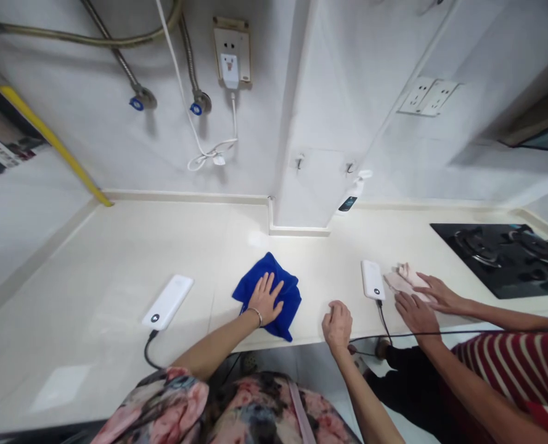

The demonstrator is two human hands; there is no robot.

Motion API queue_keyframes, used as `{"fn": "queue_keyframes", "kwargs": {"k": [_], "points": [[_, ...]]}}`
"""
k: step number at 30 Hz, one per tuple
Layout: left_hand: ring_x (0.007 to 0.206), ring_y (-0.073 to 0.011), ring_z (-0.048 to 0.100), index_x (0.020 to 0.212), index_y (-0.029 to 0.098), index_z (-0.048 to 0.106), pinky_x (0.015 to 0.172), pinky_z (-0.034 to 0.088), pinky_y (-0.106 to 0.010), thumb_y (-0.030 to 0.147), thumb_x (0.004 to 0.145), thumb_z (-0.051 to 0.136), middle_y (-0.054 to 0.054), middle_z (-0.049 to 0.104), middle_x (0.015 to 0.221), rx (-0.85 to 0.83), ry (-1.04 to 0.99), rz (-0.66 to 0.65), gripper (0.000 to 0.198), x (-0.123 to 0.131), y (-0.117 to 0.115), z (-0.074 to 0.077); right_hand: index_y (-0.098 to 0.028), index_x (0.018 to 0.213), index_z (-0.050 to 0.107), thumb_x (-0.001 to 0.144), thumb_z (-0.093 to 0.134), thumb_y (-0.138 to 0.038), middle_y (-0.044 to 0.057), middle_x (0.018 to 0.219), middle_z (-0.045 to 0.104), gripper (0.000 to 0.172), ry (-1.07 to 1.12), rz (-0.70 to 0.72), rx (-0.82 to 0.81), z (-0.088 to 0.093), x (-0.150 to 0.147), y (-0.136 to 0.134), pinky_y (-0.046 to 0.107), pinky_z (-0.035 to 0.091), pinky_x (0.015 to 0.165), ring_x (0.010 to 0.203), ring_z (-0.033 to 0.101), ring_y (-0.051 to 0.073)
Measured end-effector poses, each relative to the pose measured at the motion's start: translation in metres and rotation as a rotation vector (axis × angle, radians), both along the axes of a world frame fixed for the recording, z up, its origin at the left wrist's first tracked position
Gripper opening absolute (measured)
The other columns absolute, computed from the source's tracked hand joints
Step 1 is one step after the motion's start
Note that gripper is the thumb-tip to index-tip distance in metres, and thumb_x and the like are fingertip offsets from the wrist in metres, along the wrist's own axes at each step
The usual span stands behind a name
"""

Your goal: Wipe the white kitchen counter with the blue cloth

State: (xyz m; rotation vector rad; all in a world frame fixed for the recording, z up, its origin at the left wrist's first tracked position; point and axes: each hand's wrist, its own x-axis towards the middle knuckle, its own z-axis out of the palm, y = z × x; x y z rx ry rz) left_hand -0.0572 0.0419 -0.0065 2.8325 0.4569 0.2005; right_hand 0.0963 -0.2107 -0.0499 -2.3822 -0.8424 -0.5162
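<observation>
Fingers (267,290) of left hand (264,300) spread flat on blue cloth (285,302), not gripping. Right hand (337,327) curled closed, empty, right of cloth on countertop (116,265). White power bank (373,279) farther right of cloth; co-worker's hands (424,302) on pink cloth (405,279) beyond it.

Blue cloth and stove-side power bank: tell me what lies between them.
In the head view, the person's right hand lies between the blue cloth and the white power bank.
</observation>
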Motion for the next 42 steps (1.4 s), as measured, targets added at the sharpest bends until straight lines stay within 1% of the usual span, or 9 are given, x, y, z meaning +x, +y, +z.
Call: {"fn": "queue_keyframes", "kwargs": {"k": [3,7,10,13,16,19,27,34,42], "points": [[0.159,-0.0375,0.014,0.161,0.026,0.039,0.128,0.022,-0.058,0.041,0.096,0.059,-0.014,0.019,0.172,-0.020,-0.004,-0.066,0.069,-0.008,-0.003,0.002,-0.018,0.110,0.059,0.085,0.043,-0.012,0.015,0.119,0.063,0.031,-0.008,0.007,0.019,-0.003,-0.001,0.000,0.044,0.046,0.095,0.113,0.057,0.029],[0.158,-0.0335,0.021,0.156,0.034,0.047,0.128,0.025,-0.057,0.039,0.099,0.055,-0.009,0.028,0.171,-0.046,-0.026,-0.095,0.058,-0.015,0.027,0.006,-0.019,0.109,0.060,0.080,0.046,-0.015,0.016,0.117,0.063,0.032,0.003,0.034,0.020,-0.007,0.007,-0.004,0.049,0.046,0.095,0.112,0.056,0.032],[0.158,-0.0330,0.023,0.154,0.034,0.050,0.128,0.025,-0.056,0.040,0.100,0.051,-0.006,0.031,0.169,-0.048,-0.042,0.022,0.054,-0.016,0.061,0.006,-0.022,0.104,0.063,0.078,0.048,-0.019,0.018,0.114,0.063,0.030,0.004,0.043,0.005,-0.010,0.013,-0.007,0.054,0.046,0.093,0.112,0.055,0.036],[0.159,-0.0334,0.020,0.155,0.032,0.049,0.129,0.023,-0.056,0.041,0.100,0.049,-0.006,0.029,0.170,-0.040,-0.049,0.176,0.056,-0.008,0.095,0.006,-0.025,0.101,0.065,0.079,0.049,-0.023,0.020,0.114,0.062,0.027,0.030,0.045,0.015,-0.012,0.015,-0.009,0.059,0.044,0.092,0.112,0.055,0.040],[0.159,-0.0330,0.016,0.157,0.031,0.046,0.130,0.020,-0.055,0.042,0.100,0.048,-0.005,0.027,0.171,-0.043,-0.037,0.263,0.058,0.009,0.124,0.007,-0.026,0.100,0.066,0.079,0.049,-0.024,0.020,0.114,0.062,0.028,0.058,0.036,0.028,-0.014,0.015,-0.012,0.062,0.044,0.090,0.110,0.056,0.042],[0.160,-0.0326,0.015,0.158,0.030,0.045,0.130,0.017,-0.053,0.040,0.099,0.047,-0.006,0.026,0.171,-0.039,-0.021,0.274,0.060,0.031,0.151,0.011,-0.026,0.100,0.067,0.080,0.049,-0.025,0.020,0.114,0.063,0.027,0.078,0.021,0.031,-0.013,0.014,-0.013,0.063,0.045,0.089,0.109,0.057,0.042],[0.160,-0.0297,0.015,0.158,0.026,0.044,0.131,0.015,-0.050,0.035,0.095,0.048,-0.006,0.026,0.171,-0.068,0.032,0.147,0.064,0.105,0.223,0.015,-0.023,0.110,0.064,0.085,0.047,-0.020,0.014,0.115,0.065,0.030,0.028,0.034,-0.016,0.001,0.005,-0.009,0.055,0.050,0.095,0.109,0.061,0.034],[0.159,-0.0270,0.020,0.155,0.026,0.049,0.130,0.015,-0.048,0.031,0.094,0.044,-0.005,0.031,0.170,-0.078,0.035,0.034,0.061,0.149,0.254,0.019,-0.020,0.114,0.059,0.090,0.044,-0.015,0.014,0.117,0.065,0.029,-0.002,0.012,-0.043,0.007,-0.002,-0.008,0.053,0.049,0.098,0.113,0.061,0.031],[0.157,-0.0245,0.026,0.143,0.018,0.055,0.131,0.016,-0.045,0.030,0.088,0.048,-0.009,0.043,0.164,-0.142,-0.048,-0.043,0.057,0.177,0.278,0.012,-0.036,0.111,0.067,0.080,0.053,-0.032,0.013,0.116,0.065,0.034,0.075,-0.002,-0.037,0.006,0.007,-0.019,0.071,0.050,0.088,0.112,0.061,0.043]]}}
